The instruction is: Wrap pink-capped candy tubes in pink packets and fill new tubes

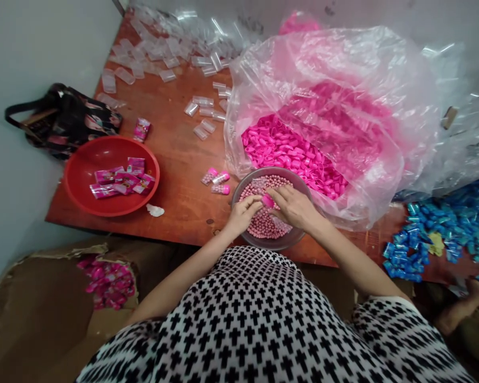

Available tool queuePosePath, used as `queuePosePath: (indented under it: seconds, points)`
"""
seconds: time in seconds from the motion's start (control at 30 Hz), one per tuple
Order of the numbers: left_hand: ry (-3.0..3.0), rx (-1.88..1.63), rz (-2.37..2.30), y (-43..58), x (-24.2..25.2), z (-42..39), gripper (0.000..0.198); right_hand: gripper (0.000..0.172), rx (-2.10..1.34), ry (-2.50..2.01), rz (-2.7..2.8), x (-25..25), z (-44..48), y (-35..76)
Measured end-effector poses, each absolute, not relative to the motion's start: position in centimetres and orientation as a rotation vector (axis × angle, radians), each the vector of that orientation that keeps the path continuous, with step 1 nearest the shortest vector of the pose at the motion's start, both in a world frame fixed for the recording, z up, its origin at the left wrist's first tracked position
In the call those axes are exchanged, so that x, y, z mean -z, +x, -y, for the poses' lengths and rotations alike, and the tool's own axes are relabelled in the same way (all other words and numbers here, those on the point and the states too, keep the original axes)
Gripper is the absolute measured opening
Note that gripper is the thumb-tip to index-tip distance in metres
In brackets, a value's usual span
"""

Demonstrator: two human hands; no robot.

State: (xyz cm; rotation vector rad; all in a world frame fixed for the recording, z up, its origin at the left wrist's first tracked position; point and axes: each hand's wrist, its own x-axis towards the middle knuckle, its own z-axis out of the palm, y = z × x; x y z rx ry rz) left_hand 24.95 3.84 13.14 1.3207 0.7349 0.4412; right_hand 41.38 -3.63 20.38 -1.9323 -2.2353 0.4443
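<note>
The person is leaning over a wooden surface (183,159), the left hand (243,214) and right hand (293,207) curling close together above a metal bowl (303,187) and pinching a pink cap (267,200) between their fingertips. The bowl is sitting at the near edge, heaped with pink beads (263,226). Just left of it, three small filled vials (217,181) are lying on the surface, while loose clear vials (199,103) are scattering toward the far end. To the right, a clear plastic bag (327,64) is holding a mass of pink caps (291,154) against the bowl. Further left, a red basin (77,181) is holding pink packets (122,178), with a black bag (64,119) sitting beyond it. Blue packets (407,244) are piling up at the right, and more pink packets (107,282) are lying on cardboard (35,319) on the floor.
</note>
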Motion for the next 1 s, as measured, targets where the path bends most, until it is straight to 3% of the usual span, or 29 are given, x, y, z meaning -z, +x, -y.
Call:
queuePosePath:
  seconds: [0.17, 0.23, 0.43, 0.63, 0.83, 0.9, 1.0]
  points:
    - [1.177, -0.486, -0.818, 25.3, -12.7, -3.5, 0.027, 0.08, -0.489, -1.976, 1.953, -17.1, 4.6, 39.3]
    - [1.18, -0.488, -0.852, 25.6, -12.6, -3.4, 0.028, 0.084, -0.475, -2.018, 1.858, -16.2, 4.5, 38.5]
    - [1.283, -0.481, -0.937, 26.0, -12.2, -3.1, 0.031, 0.066, -0.424, -2.135, 1.701, -14.9, 3.5, 37.6]
    - [1.237, -0.447, -1.031, 23.5, -10.2, -2.7, 0.035, 0.058, -0.621, -2.213, 1.737, -13.3, 2.7, 34.9]
    - [1.177, -0.589, -1.098, 21.2, -8.7, -5.3, 0.039, 0.077, -0.703, -2.003, 1.73, -12.2, 1.2, 34.6]
    - [1.214, -0.666, -1.115, 20.7, -8.2, -7.4, 0.041, 0.067, -0.687, -2.045, 1.62, -12.2, 1.1, 37.0]
    - [1.415, -0.784, -1.216, 19.9, -7.5, -10.5, 0.046, 0.038, -0.647, -2.268, 1.445, -11.9, 1.6, 41.5]
